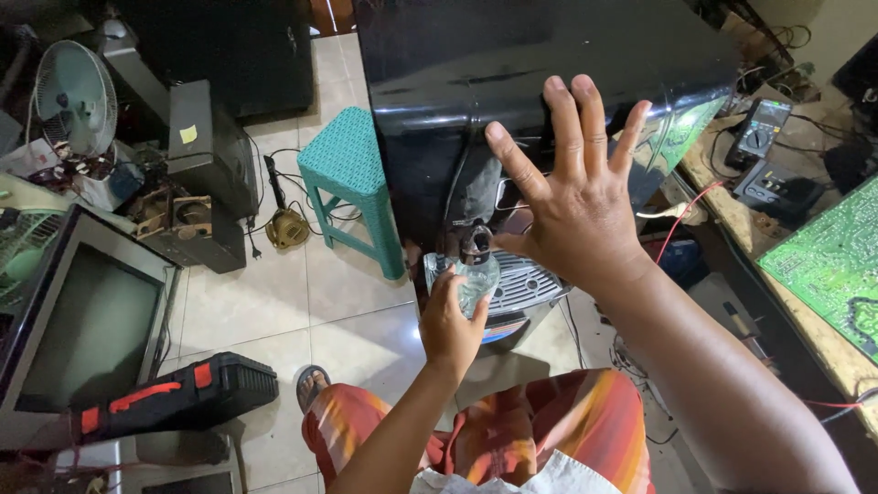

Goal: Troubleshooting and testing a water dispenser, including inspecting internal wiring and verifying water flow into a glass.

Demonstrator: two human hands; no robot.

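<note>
A large black television casing (pixel 512 82) stands tilted in front of me, its glossy back facing up. My right hand (pixel 572 206) lies flat on it with fingers spread, bracing it. Lower down, my left hand (pixel 450 325) grips the glass neck of the picture tube (pixel 476 270), which sticks out below the casing beside a grey vented panel (pixel 526 284). My legs in orange striped cloth (pixel 540 430) are below.
A teal plastic stool (pixel 347 169) stands left of the casing. A grey television (pixel 82 320), a black-and-red tool case (pixel 174 398), a fan (pixel 73 96) and speaker boxes (pixel 206 146) crowd the left. At right, a wooden bench carries green circuit boards (pixel 832 261) and a multimeter (pixel 764 128).
</note>
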